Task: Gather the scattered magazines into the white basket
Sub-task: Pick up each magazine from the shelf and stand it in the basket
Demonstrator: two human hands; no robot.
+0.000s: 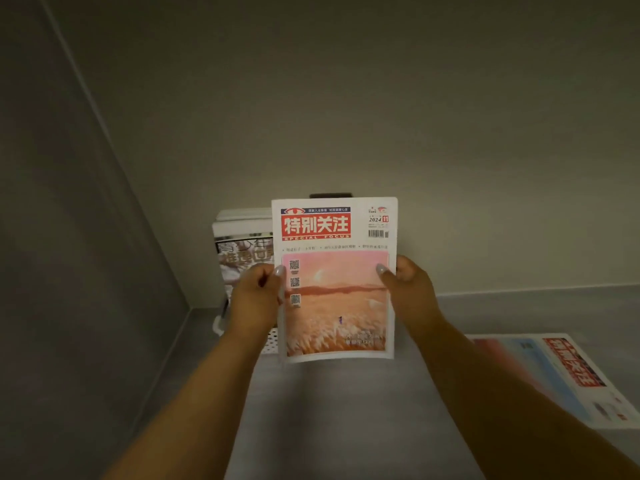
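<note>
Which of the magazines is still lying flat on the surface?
The blue and red magazine at the right lies flat on the grey surface. The pink-cover magazine is held upright in both hands, and the black-and-white magazines stand in the white basket.
</note>
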